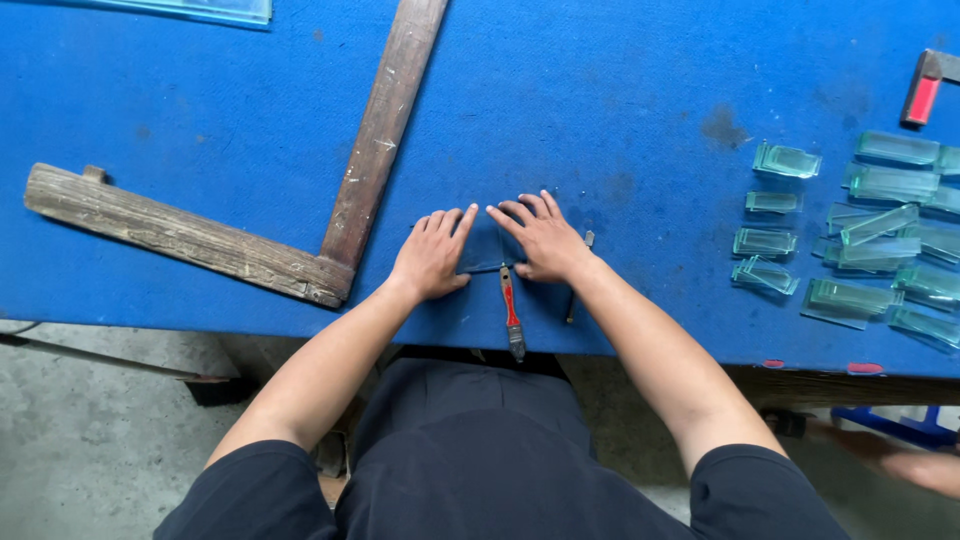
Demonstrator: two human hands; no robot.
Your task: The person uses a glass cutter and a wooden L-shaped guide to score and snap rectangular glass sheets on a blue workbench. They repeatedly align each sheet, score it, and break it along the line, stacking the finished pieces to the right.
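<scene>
My left hand (432, 252) and my right hand (545, 238) lie flat on a small clear glass piece (485, 250) on the blue felt-covered table (600, 100), fingertips nearly meeting over it. A red-handled glass cutter (511, 312) lies between my wrists, pointing toward the table's near edge. A thin dark metal tool (577, 285) rests just right of my right hand. The glass is mostly hidden under my palms.
A wooden L-shaped square (330, 200) lies at the left. Several small stacked glass strips (860, 235) sit at the right. A red and grey tool (925, 90) is at the far right, a glass sheet (200, 10) at top left. Another person's hand (900, 462) shows at lower right.
</scene>
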